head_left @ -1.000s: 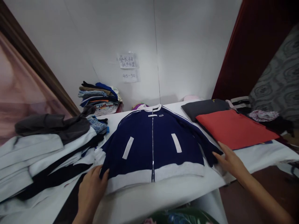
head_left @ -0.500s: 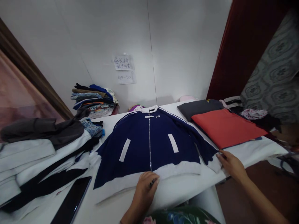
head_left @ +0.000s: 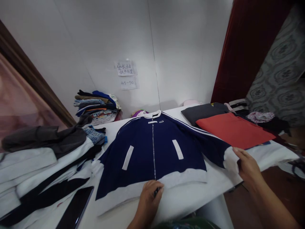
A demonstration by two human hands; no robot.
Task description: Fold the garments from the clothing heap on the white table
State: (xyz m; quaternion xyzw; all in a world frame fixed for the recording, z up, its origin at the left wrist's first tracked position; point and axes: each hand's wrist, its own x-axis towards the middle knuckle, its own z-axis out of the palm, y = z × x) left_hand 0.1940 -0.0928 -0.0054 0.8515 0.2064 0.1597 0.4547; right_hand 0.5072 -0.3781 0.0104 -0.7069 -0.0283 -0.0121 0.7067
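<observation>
A navy zip-up jacket [head_left: 140, 149] with white collar, hem and cuffs lies front up on the white-covered table. My left hand [head_left: 151, 194] is curled closed on its white hem at the bottom of the zip. Something small and dark shows between the thumb and fingers there, too small to name. On the right, my right hand [head_left: 247, 165] pinches the white cuff [head_left: 230, 159] of one sleeve, which is stretched outward with its white stripes showing. The other sleeve's cuff [head_left: 97, 167] lies beside the clothes at left.
Loose clothes [head_left: 45, 159] are heaped at left beside a dark phone [head_left: 76, 206]. A folded stack [head_left: 96, 106] stands behind them by the wall. At right lie a red folded garment [head_left: 233, 127] and a dark grey one [head_left: 199, 113].
My right hand has moved outward to the right with the cuff, drawing the sleeve straighter and bringing its stripes into view. My left hand stays at the hem.
</observation>
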